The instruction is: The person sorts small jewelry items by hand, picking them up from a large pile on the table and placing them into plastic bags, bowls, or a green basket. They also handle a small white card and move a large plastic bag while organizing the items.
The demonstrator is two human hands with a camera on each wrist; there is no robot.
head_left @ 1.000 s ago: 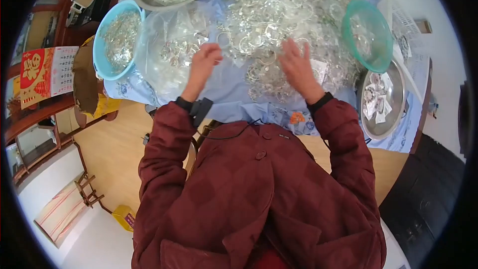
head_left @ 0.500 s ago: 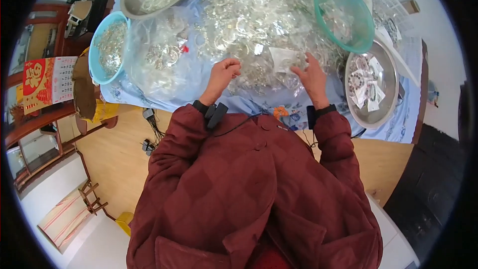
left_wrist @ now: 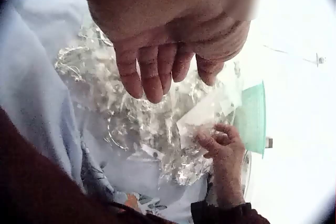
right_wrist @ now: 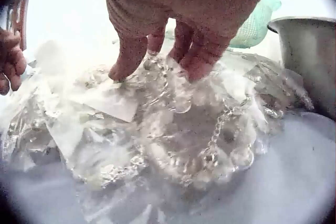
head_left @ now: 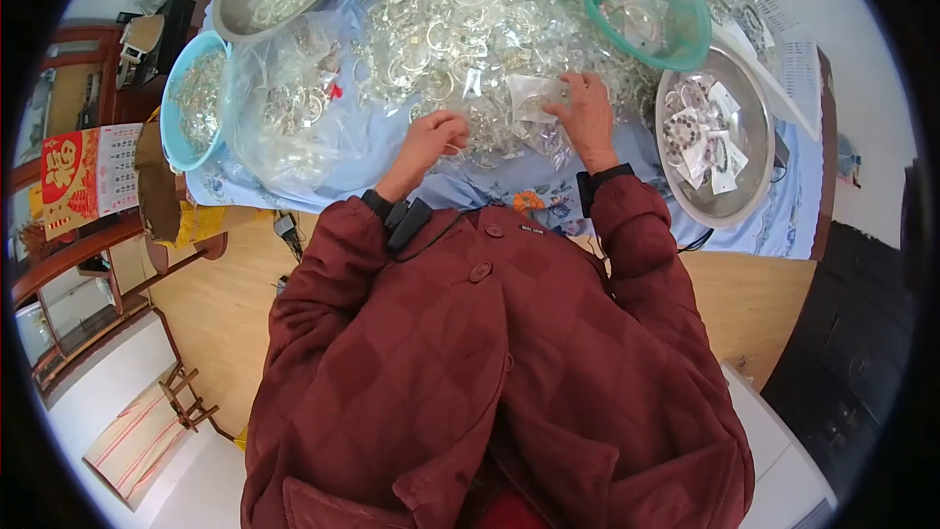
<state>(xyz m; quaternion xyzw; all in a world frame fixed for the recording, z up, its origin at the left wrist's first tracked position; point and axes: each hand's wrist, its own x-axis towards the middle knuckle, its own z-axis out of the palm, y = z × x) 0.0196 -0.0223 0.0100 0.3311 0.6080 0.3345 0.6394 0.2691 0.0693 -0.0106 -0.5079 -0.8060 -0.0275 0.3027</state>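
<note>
A broad pile of clear bagged bracelets and trinkets (head_left: 441, 49) covers the middle of the blue cloth. My right hand (head_left: 589, 125) is over its near right part, beside a white card in a clear packet (head_left: 534, 98). The right wrist view shows that hand's thumb and fingers (right_wrist: 197, 64) apart, touching clear packets (right_wrist: 184, 108). My left hand (head_left: 428, 145) is held at the pile's near edge; in the left wrist view its fingers (left_wrist: 152, 77) hang loosely bent above the packets, holding nothing. Whether a packet lies between the right fingertips is unclear.
To the left are a clear bag of trinkets (head_left: 284, 118), a light blue basin (head_left: 168, 118) and a metal bowl (head_left: 227, 15). A green basket (head_left: 693, 15), a metal bowl of carded bracelets (head_left: 749, 201) and a white rack (head_left: 805, 69) are on the right.
My right hand has come down from mid-pile to the white-card packet, which now lies on the near part of the pile. My left hand has moved from the clear bag to the pile's edge.
</note>
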